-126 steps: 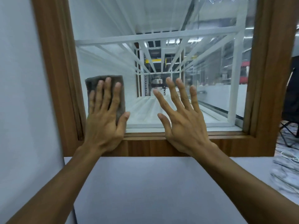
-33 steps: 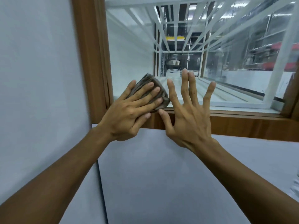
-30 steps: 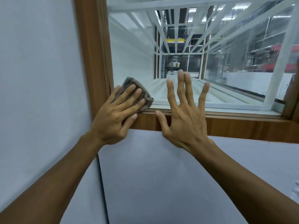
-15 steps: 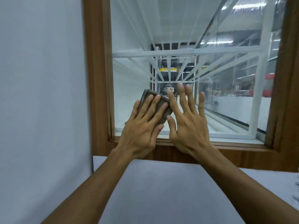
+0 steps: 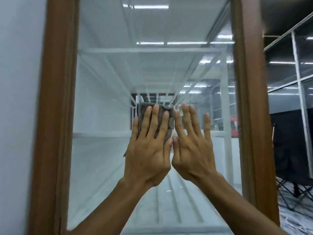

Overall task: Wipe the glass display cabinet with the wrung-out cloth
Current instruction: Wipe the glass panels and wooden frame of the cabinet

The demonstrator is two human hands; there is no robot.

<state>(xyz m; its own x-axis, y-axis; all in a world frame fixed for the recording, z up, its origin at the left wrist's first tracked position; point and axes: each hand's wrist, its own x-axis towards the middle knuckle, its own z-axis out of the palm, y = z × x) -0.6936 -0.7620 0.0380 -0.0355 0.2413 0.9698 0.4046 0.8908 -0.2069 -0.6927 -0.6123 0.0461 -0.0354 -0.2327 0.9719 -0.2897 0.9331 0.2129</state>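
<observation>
the left hand presses a grey cloth flat against the glass, fingers straight. the right hand rests beside it, fingers spread and released.

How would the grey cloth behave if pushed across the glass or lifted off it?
Probably floppy: the cloth is folded and creased, with a corner hanging out beside the left hand. Likely light, since flat fingers alone pin it to the upright glass. It should slide readily on the smooth pane.
</observation>
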